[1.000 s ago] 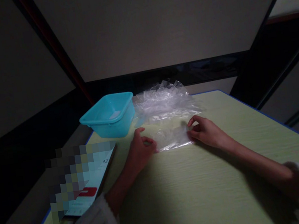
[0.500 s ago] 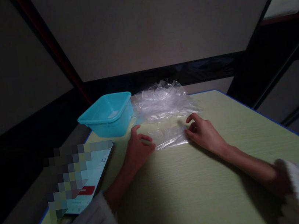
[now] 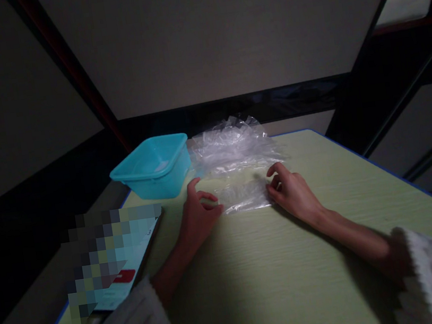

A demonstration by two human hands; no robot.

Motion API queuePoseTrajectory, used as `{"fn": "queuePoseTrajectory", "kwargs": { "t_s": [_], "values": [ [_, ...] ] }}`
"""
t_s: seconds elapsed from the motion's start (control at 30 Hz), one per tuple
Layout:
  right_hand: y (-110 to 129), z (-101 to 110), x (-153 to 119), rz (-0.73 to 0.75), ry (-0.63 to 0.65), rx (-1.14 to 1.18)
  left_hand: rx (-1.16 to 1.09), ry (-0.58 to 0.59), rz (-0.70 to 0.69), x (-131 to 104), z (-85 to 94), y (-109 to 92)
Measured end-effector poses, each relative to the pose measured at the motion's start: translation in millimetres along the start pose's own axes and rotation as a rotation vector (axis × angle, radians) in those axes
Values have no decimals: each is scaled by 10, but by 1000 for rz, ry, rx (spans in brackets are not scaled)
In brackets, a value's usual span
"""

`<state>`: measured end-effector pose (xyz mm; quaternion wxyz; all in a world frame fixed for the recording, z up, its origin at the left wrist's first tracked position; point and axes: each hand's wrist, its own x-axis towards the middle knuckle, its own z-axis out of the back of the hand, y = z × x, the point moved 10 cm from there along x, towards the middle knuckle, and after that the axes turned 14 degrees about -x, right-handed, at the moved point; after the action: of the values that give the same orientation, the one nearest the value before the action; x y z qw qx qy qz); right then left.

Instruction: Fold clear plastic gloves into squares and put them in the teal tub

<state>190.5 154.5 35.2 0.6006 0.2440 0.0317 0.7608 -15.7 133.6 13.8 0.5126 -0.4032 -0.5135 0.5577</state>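
A clear plastic bag (image 3: 243, 198) lies flat on the table between my two hands. At its left end, my left hand (image 3: 202, 209) is closed in a loose pinch on the edge, with the index finger raised and curved. My right hand (image 3: 292, 191) pinches the opposite end, its fingers curled inward. Just beyond, a loose heap of clear plastic bags (image 3: 233, 146) spreads over the far part of the table. The exact contact of the fingertips with the thin film is hard to see.
To the left of the heap stands a turquoise plastic basin (image 3: 155, 184) with a small pale piece inside. A lit tablet or phone (image 3: 133, 259), partly pixelated, lies by my left forearm. The pale green table (image 3: 264, 278) has a blue edge, and dark-framed panels rise behind it.
The view has shifted slightly. Both hands keep nearly the same pose at the ends of the bag, which lies almost as before.
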Motion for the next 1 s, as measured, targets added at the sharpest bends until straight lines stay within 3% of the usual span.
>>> {"fn": "queuePoseTrajectory", "kwargs": {
  "t_s": [1.0],
  "values": [
    [-32,-87,-35,-9,144,-485,15,80,-21,23,-132,48]
  ]
}}
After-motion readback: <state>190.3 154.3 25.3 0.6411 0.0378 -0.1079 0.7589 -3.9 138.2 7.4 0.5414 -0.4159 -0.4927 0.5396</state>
